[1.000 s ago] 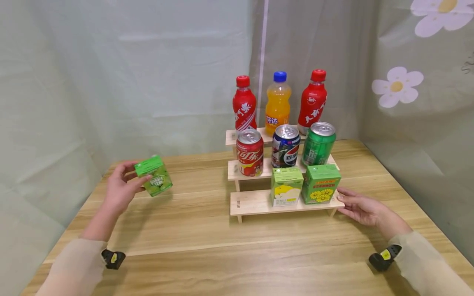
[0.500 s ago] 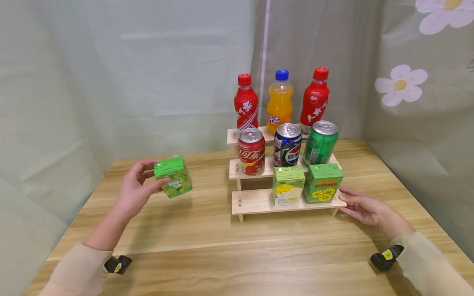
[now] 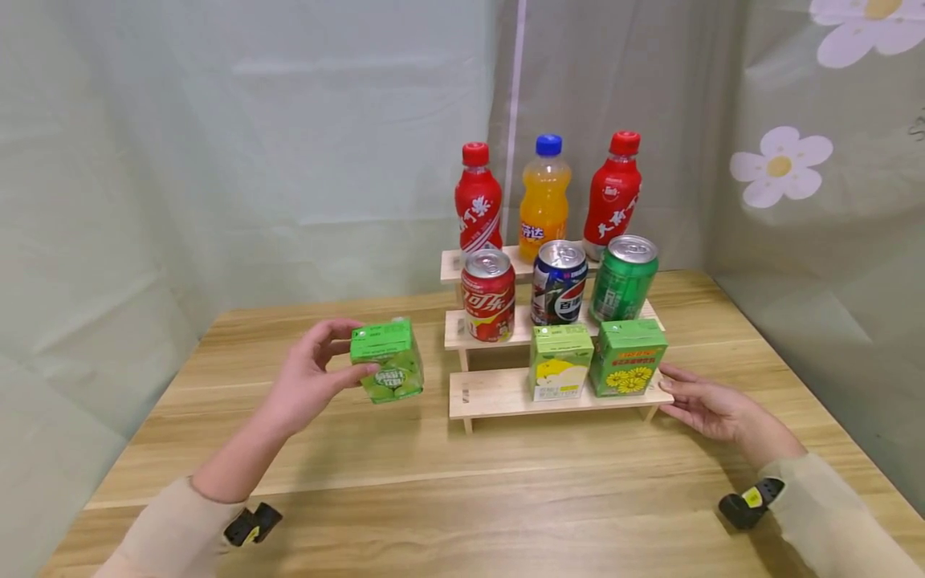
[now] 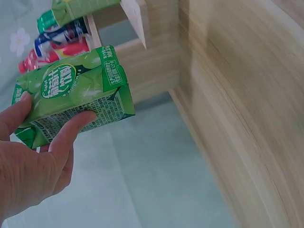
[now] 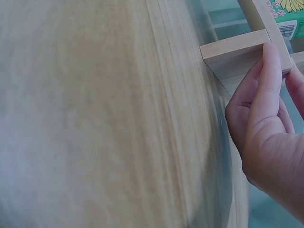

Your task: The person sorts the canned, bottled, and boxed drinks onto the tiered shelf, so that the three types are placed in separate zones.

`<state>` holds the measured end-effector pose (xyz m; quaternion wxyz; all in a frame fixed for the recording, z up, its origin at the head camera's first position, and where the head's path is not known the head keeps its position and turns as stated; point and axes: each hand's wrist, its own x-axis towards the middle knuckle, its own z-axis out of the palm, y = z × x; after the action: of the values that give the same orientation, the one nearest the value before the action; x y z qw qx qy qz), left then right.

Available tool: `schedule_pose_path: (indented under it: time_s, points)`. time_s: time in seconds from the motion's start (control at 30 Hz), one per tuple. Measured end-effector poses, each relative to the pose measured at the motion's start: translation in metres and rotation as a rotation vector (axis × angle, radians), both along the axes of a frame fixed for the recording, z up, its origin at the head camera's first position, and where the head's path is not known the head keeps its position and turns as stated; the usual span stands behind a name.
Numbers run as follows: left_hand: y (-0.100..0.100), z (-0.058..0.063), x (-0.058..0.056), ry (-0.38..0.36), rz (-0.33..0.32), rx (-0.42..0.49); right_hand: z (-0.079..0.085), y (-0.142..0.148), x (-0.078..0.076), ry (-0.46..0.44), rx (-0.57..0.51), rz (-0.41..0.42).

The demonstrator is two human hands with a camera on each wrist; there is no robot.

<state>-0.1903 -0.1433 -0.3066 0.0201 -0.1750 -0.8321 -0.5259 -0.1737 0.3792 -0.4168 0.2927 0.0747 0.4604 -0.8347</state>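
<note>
My left hand (image 3: pixel 311 381) pinches a green juice box (image 3: pixel 393 373) between thumb and fingers, above the table and left of the stepped wooden shelf (image 3: pixel 495 393). In the left wrist view the juice box (image 4: pixel 78 85) is tilted, with the thumb and a finger on its sides. My right hand (image 3: pixel 711 409) grips the right end of the shelf's lowest step. The right wrist view has the fingers (image 5: pixel 270 80) against the wood by the step's leg; the thumb is partly out of frame. Two more juice boxes, a yellow-green one (image 3: pixel 560 369) and a green one (image 3: pixel 629 361), stand on that step.
On the middle step stand a red can (image 3: pixel 489 297), a dark blue can (image 3: pixel 559 285) and a green can (image 3: pixel 625 277). Two red bottles (image 3: pixel 477 201) flank an orange drink bottle (image 3: pixel 545 205) on top. Curtains (image 3: pixel 325 144) border the wooden table (image 3: pixel 433 498).
My left hand has carried the green juice box rightward, closer to the shelf's left end. The right hand has stayed at the shelf, and the drinks on it have not moved.
</note>
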Motion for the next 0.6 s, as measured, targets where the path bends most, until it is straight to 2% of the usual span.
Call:
schedule_pose_path:
  time_s: [0.2, 0.4, 0.6]
  points:
    - [0.017, -0.003, -0.001, -0.009, -0.054, 0.051, 0.001, 0.001, -0.001, 0.012, -0.003, 0.005]
    - [0.036, -0.011, -0.001, -0.023, -0.086, 0.081, -0.002, 0.001, 0.001, 0.025, 0.011, 0.022]
    - [0.054, -0.019, -0.005, -0.007, -0.121, 0.094, -0.004, 0.001, 0.001, 0.011, -0.049, 0.009]
